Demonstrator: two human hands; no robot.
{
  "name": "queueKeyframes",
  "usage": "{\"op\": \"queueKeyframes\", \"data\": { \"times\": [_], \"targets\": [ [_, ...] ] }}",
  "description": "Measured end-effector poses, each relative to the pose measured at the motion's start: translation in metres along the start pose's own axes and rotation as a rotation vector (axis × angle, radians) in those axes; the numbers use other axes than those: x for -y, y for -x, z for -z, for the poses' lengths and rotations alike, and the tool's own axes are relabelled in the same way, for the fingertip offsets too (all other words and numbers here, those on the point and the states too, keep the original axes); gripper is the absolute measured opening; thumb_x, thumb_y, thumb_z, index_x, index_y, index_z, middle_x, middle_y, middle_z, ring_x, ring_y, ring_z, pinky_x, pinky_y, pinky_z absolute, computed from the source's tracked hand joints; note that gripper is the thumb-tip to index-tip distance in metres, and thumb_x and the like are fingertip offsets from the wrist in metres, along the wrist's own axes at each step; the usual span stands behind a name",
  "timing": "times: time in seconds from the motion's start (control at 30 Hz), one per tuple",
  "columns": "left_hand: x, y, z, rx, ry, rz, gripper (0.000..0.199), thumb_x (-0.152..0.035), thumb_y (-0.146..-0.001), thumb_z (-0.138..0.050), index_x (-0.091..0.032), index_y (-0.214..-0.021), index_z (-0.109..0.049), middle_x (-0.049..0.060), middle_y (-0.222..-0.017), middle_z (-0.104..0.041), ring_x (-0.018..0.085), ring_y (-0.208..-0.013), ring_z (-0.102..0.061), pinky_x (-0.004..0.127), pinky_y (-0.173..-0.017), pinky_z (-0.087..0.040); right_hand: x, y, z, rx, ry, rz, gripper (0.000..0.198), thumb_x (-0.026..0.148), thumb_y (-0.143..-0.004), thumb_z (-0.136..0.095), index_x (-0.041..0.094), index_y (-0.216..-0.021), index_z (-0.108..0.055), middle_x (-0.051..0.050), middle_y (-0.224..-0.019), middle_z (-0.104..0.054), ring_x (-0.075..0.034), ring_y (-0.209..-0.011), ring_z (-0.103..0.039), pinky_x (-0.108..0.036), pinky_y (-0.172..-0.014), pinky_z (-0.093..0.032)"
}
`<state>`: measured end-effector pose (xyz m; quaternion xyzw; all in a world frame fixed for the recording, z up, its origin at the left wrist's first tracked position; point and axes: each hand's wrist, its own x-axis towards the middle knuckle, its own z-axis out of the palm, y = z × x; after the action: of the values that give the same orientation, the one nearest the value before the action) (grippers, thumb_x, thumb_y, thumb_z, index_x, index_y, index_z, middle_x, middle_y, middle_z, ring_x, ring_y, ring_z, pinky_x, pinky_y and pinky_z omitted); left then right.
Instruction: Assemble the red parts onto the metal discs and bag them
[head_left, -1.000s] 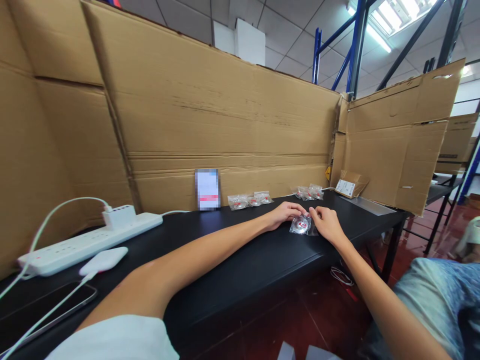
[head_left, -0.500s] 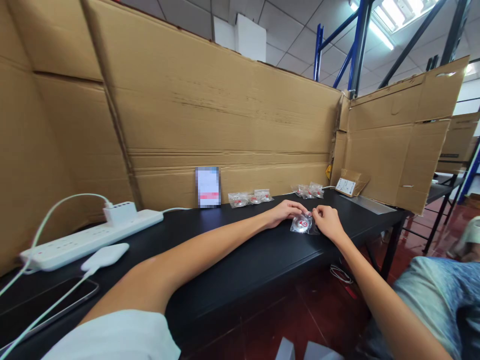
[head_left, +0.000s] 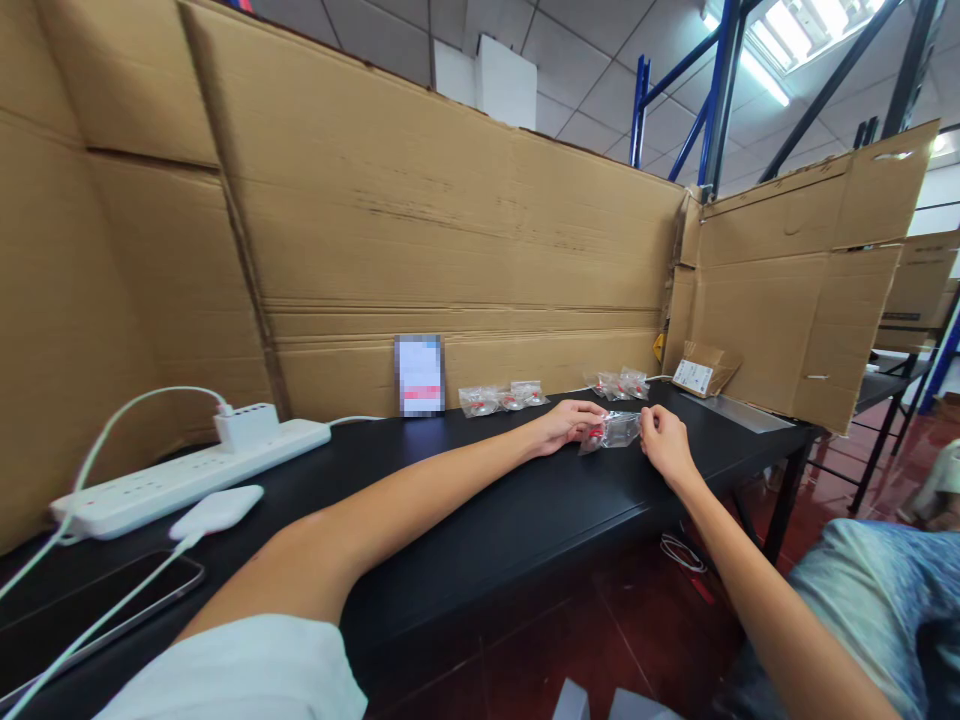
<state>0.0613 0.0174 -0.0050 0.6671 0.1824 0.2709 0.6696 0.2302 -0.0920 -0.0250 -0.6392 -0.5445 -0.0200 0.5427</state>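
Stretched between my hands above the black table is a clear plastic bag (head_left: pixel 621 430). In its left part sits a small silvery round item (head_left: pixel 592 438) with red on it; its exact kind I cannot make out. My left hand (head_left: pixel 571 424) is closed on the bag's left end, around the item. The fingers of my right hand (head_left: pixel 663 438) pinch the bag's right edge. Beyond my hands lie two groups of similar bagged items, one at the left (head_left: pixel 501 398) and another at the right (head_left: pixel 618 384), along the cardboard wall.
A phone-like screen (head_left: pixel 419 376) leans on the cardboard wall (head_left: pixel 465 230). At the left are a white power strip (head_left: pixel 187 478), a charger block (head_left: pixel 246 428), a white pad (head_left: pixel 217 512) and a dark phone (head_left: pixel 97 625). A torn parcel (head_left: pixel 705 370) lies at the far right.
My right hand has moved slightly right, away from the left, and the bag is now drawn out flat between them. The round item has tilted and shows less of its face.
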Motion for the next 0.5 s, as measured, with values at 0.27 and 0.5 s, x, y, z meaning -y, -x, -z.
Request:
{"op": "queueKeyframes", "data": {
  "times": [0.27, 0.5],
  "targets": [
    [0.003, 0.001, -0.003, -0.155, 0.094, -0.016, 0.030, -0.020, -0.064, -0.081, -0.011, -0.086, -0.062, 0.003, -0.066, -0.064, 0.016, -0.061, -0.064, 0.035, -0.060, -0.057, 0.014, 0.004, 0.008, -0.073, -0.242, 0.037, 0.034, 0.044, -0.083, -0.051, 0.017, -0.103, -0.057, -0.008, -0.096, -0.061, -0.012, -0.057, -0.056, -0.024, -0.053, -0.044],
    [0.002, 0.000, -0.006, -0.152, 0.070, -0.052, 0.031, -0.015, -0.064, -0.077, -0.011, -0.091, -0.063, 0.004, -0.073, -0.066, 0.012, -0.058, -0.061, 0.028, -0.057, -0.054, 0.009, 0.003, 0.003, 0.056, -0.193, 0.080, 0.027, 0.040, -0.077, -0.059, 0.017, -0.086, -0.070, -0.011, -0.103, -0.058, -0.017, -0.076, -0.060, -0.025, -0.056, -0.050]
  ]
}}
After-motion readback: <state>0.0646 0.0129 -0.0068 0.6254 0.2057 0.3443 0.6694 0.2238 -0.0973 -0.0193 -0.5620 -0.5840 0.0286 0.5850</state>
